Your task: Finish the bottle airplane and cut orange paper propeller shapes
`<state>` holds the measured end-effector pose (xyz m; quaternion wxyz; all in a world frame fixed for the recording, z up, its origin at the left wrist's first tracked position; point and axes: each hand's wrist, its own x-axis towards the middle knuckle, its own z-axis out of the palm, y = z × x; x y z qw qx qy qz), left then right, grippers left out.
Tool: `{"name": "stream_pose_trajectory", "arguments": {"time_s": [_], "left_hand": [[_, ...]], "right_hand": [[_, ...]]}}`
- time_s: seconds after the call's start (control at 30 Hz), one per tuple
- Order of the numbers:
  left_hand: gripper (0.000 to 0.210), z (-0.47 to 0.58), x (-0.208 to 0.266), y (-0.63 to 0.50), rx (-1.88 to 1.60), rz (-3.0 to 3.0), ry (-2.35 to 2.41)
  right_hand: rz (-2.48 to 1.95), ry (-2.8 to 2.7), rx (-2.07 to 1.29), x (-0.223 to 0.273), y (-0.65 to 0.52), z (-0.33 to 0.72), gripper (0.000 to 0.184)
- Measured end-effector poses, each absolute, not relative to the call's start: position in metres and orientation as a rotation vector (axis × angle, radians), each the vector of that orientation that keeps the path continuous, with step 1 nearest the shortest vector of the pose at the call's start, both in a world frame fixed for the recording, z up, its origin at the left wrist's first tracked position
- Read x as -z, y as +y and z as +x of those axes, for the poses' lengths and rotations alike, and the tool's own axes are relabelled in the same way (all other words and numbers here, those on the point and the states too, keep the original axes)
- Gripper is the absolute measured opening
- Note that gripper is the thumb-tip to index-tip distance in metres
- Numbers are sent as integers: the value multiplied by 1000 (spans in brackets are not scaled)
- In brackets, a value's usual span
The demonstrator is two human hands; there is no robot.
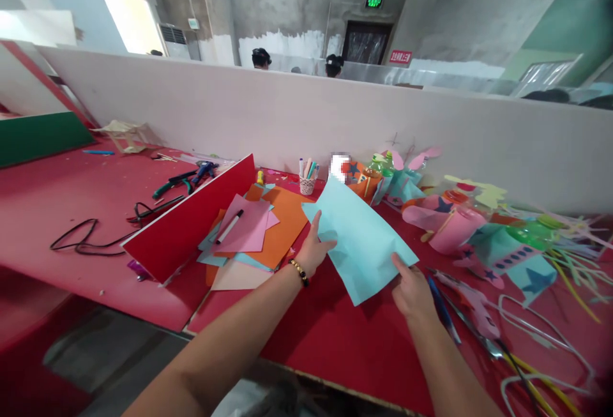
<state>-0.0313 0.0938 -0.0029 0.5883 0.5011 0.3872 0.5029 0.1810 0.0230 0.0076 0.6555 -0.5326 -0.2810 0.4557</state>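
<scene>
So we've got the light-blue paper sheet [359, 238] between our hands, tilted. Our right hand [410, 286] pinches its near right edge, thumb on top, probably so it won't flop. Our left hand [313, 254] is at the opposite edge; can't tell if it's gripping. Left of that, a black-capped marker [230, 227] lies on pink paper [253, 222], and the pink glue gun [479, 311] sits right of the pinch, seemingly parked handy.

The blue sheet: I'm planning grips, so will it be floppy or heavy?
The blue sheet probably bends easily, as it bows between the left hand and right hand. It's likely light, since it looks paper-thin.
</scene>
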Motion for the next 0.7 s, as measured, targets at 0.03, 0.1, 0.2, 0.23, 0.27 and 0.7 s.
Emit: {"name": "stream_pose_trajectory", "arguments": {"time_s": [0.03, 0.1, 0.2, 0.23, 0.27, 0.7], "left_hand": [[96, -33, 3, 95, -1178, 1135, 911], [93, -39, 0, 100, -1173, 1083, 921], [91, -54, -5, 108, -1100, 1093, 915], [92, -59, -7, 110, -1080, 1111, 914], [93, -62, -8, 111, -1062, 1130, 905], [94, -68, -8, 117, -987, 1063, 643]], "right_hand": [[-1190, -641, -1061, -7, 23, 181, 34], [-1163, -622, -1117, -7, 24, 182, 39], [-1165, -591, -1227, -8, 25, 191, 34], [-1171, -590, -1253, -9, 25, 195, 31], [-1181, -595, -1267, -11, 25, 199, 30], [-1242, -916, -1534, -12, 16, 205, 35]]}}
